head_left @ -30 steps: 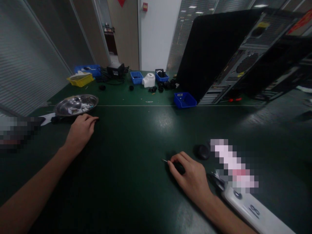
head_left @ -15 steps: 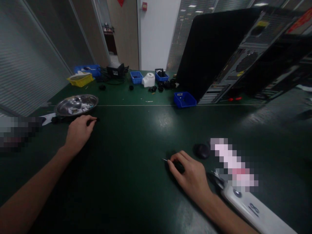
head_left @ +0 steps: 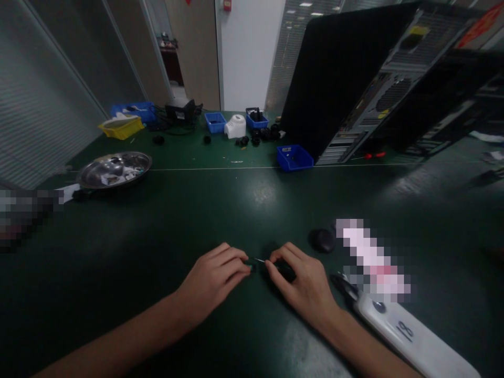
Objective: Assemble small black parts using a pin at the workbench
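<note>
Head camera: a thin-shafted hand tool (head_left: 260, 260) juts from my right hand (head_left: 309, 275), its metal tip pointing toward my left. I pinch it between thumb and forefinger, the other fingers curled in, the forearm slanting back to the tool's right. Just left of the tool's tip, my left hand (head_left: 212, 275) pinches a small dark piece (head_left: 253, 268) with a green edge, fingers bunched, knuckles up, forearm stretching away to the tool's left; my fingers hide most of that piece. Right of the tool, a rounded dark object (head_left: 324, 240) sits on the green tabletop (head_left: 189, 210), with a long white object (head_left: 421, 338) nearer me. Well beyond the tool are a blue bin (head_left: 299, 165) and, farther left, a metal bowl (head_left: 96, 170).
</note>
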### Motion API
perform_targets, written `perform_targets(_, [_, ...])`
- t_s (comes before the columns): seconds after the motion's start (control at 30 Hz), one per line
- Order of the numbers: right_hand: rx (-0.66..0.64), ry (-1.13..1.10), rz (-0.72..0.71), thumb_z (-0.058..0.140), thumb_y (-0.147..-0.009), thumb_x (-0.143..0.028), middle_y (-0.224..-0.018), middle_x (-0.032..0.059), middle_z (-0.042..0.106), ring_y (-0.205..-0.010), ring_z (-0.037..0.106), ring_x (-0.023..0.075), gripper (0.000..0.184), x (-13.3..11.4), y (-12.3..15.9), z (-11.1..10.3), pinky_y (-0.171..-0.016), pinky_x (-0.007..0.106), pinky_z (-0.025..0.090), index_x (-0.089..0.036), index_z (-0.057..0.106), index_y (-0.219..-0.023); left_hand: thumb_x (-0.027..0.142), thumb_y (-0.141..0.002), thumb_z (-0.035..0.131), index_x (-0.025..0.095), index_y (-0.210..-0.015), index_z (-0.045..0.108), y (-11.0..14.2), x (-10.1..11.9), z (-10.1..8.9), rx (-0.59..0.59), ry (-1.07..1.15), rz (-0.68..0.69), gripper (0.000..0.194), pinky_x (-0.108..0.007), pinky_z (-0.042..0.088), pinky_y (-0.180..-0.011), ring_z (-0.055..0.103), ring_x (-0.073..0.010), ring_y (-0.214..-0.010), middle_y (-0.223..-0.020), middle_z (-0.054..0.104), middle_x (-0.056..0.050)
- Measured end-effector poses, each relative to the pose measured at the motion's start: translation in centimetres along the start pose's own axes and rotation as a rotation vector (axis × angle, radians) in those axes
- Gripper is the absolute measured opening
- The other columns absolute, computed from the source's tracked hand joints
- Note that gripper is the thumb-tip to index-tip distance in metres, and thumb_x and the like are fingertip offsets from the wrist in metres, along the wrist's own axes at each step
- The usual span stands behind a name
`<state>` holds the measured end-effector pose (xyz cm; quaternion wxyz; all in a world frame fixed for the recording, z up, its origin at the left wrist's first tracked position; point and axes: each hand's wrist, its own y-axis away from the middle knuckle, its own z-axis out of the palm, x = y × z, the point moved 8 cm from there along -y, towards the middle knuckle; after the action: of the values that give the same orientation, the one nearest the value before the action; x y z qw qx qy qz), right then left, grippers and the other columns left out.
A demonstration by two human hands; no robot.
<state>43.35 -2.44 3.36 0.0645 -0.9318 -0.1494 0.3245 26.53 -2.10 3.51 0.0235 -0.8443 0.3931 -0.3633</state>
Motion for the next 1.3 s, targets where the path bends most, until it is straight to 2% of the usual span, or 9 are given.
perform_targets(0.13, [-0.024,-0.04,-0.023,0.055,-0.101,-0.034,-0.088,0.0015,0.066,-0.074,0.063,0.0151,0.017,-0.5,0.1,0.1,-0.068,0.028,0.043,-0.023,0.064,-0.09,0.022,-0.103,0.055,0.02,-0.107,0.07,0.5,-1.2,-0.5,0.023,0.032,-0.036,0.016,-0.034,0.056,-0.088,0.066,-0.0178,-0.098,-0.107,0.072,-0.005])
perform_targets(0.23, [-0.044,-0.048,-0.042,0.055,-0.1,-0.032,-0.088,0.0016,0.066,-0.075,0.063,0.0151,0.015,-0.8,0.1,0.4,-0.068,0.028,0.043,-0.023,0.064,-0.091,0.022,-0.101,0.058,0.022,-0.118,0.068,0.6,-1.8,-0.7,0.026,0.075,-0.095,0.02,-0.034,0.057,-0.092,0.067,-0.0173,-0.101,-0.109,0.072,-0.004])
perform_targets(0.33, [-0.052,-0.032,-0.047,0.056,-0.1,-0.031,-0.089,0.0014,0.066,-0.076,0.064,0.015,0.014,-1.1,0.2,0.6,-0.068,0.028,0.044,-0.023,0.065,-0.092,0.019,-0.102,0.057,0.023,-0.125,0.066,0.6,-1.6,-0.4,0.022,0.086,-0.078,0.025,-0.034,0.057,-0.095,0.066,-0.0169,-0.105,-0.114,0.071,-0.004])
perform_targets(0.67, [-0.087,-0.065,-0.059,0.055,-0.102,-0.031,-0.09,0.0015,0.065,-0.076,0.063,0.0145,0.015,-1.4,0.3,1.2,-0.068,0.027,0.045,-0.023,0.064,-0.093,0.017,-0.103,0.054,0.022,-0.121,0.07,0.9,-1.5,-0.3,0.016,0.117,-0.034,0.025,-0.032,0.058,-0.094,0.067,-0.0159,-0.103,-0.113,0.072,-0.005])
perform_targets(0.87, [-0.097,-0.068,-0.093,0.055,-0.102,-0.029,-0.092,0.0018,0.065,-0.076,0.063,0.0145,0.012,-1.8,0.4,1.6,-0.07,0.027,0.045,-0.023,0.063,-0.095,0.015,-0.104,0.05,0.022,-0.126,0.068,0.8,-0.5,0.0,-0.054,0.117,0.018,0.029,-0.033,0.057,-0.095,0.064,-0.0167,-0.109,-0.12,0.07,-0.006])
perform_targets(1.13, [-0.018,-0.082,-0.106,0.057,-0.101,-0.029,-0.09,0.0017,0.065,-0.074,0.063,0.0141,0.012,-1.5,0.4,0.8,-0.067,0.027,0.044,-0.022,0.063,-0.094,0.018,-0.104,0.051,0.026,-0.139,0.06,0.9,-1.0,0.2,-0.031,0.028,-0.027,0.037,-0.034,0.055,-0.085,0.059,-0.0177,-0.103,-0.115,0.064,-0.007])
perform_targets(1.3, [0.004,-0.017,-0.104,0.057,-0.101,-0.028,-0.09,0.0011,0.065,-0.075,0.063,0.0141,0.012,-1.3,0.0,0.4,-0.067,0.027,0.042,-0.022,0.063,-0.093,0.015,-0.103,0.05,0.028,-0.146,0.053,0.4,-1.0,0.6,-0.095,0.011,-0.089,0.045,-0.036,0.053,-0.089,0.056,-0.0189,-0.106,-0.117,0.059,-0.007])
